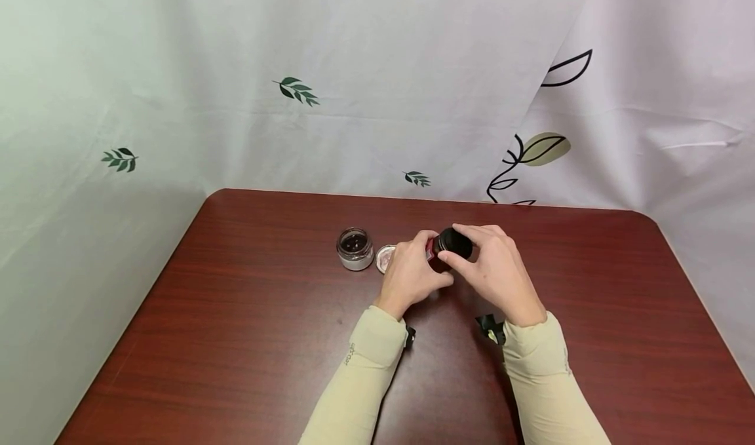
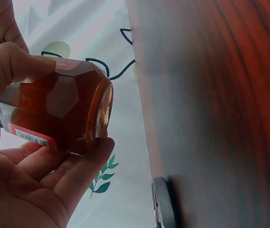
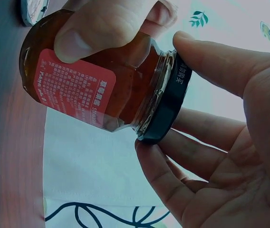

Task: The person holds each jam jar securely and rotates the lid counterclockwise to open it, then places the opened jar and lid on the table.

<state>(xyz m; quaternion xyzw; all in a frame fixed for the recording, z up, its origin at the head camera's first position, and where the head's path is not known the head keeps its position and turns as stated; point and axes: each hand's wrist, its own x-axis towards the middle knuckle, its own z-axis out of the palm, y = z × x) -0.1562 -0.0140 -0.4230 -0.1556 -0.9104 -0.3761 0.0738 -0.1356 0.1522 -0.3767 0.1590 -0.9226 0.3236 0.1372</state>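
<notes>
A glass jam jar full of red-brown jam, with a red label, is held tilted above the table. My left hand grips its body, thumb on one side and fingers on the other. My right hand pinches the black lid between thumb and fingertips. That lid sits on the jar's mouth, and the right wrist view shows the glass rim along its edge. Beside my left hand, partly hidden by it, a pale-faced loose lid lies on the table.
An open glass jar with dark contents stands left of the loose lid. The reddish-brown wooden table has rounded far corners. A white curtain with leaf prints hangs behind it and along its sides.
</notes>
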